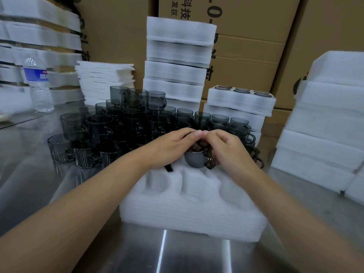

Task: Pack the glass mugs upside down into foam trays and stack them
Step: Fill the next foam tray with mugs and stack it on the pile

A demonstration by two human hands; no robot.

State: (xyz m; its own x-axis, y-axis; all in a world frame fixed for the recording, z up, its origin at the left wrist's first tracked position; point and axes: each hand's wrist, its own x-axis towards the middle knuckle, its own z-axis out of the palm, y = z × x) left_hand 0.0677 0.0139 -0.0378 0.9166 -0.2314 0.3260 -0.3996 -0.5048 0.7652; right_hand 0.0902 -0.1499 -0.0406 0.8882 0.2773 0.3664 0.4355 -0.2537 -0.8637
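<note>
A white foam tray (pixel 189 211) with round pockets lies on the steel table in front of me. Over its far row, a smoky grey glass mug (pixel 195 157) sits between both hands. My left hand (pixel 171 146) curls round its left side and my right hand (pixel 226 148) grips its right side near the handle; the fingertips meet above it. A dark handle (pixel 169 168) of another mug pokes out under my left hand. A large pile of the same grey mugs (pixel 118 125) stands behind and to the left.
Stacks of foam trays rise behind (pixel 177 62), one low stack with mugs packed in it (pixel 240 99), and more at the right (pixel 325 125) and far left. A water bottle (pixel 38 83) stands back left. Cardboard boxes form the back wall.
</note>
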